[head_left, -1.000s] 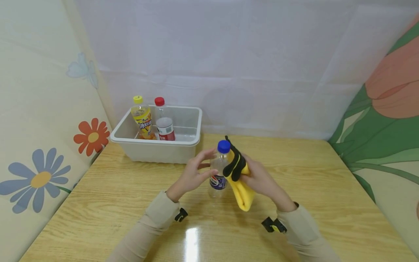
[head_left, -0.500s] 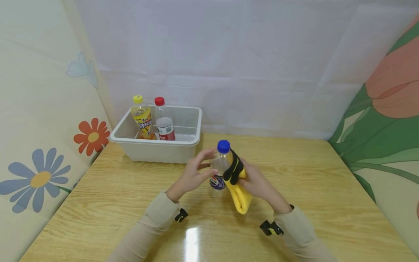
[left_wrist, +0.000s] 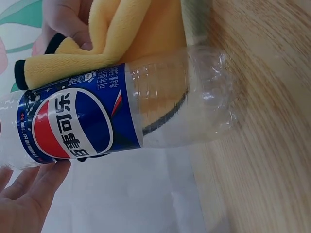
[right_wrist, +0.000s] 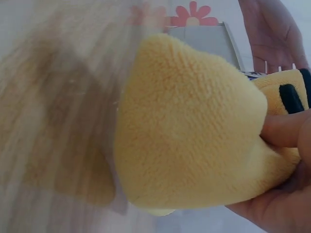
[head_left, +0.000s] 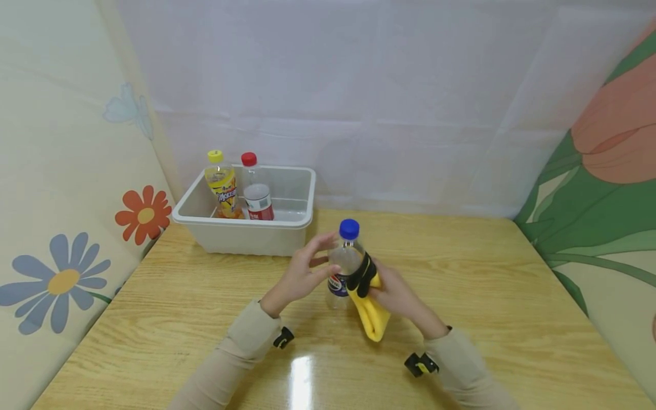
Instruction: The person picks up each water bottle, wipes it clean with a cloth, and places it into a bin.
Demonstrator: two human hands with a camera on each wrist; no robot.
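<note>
A clear plastic Pepsi bottle (head_left: 338,285) with a blue cap stands upright on the wooden table. My left hand (head_left: 304,273) holds it around the upper part, thumb in front and fingers behind. In my right hand (head_left: 402,293) is a folded yellow cloth (head_left: 370,313) with black edging, pressed against the bottle's right side. The left wrist view shows the bottle (left_wrist: 165,107) close up, its body below the label see-through, with the cloth (left_wrist: 131,29) along it. In the right wrist view the cloth (right_wrist: 189,126) hides most of the bottle.
A light grey plastic bin (head_left: 246,239) stands at the back left. Inside it are a yellow-capped bottle (head_left: 224,191) and a red-capped bottle (head_left: 258,199). A white sheet (head_left: 384,114) hangs behind the table; flower-printed cloths flank it.
My right hand has slid the yellow cloth down along the bottle's side and slightly left. The left hand and the bottle have stayed almost still.
</note>
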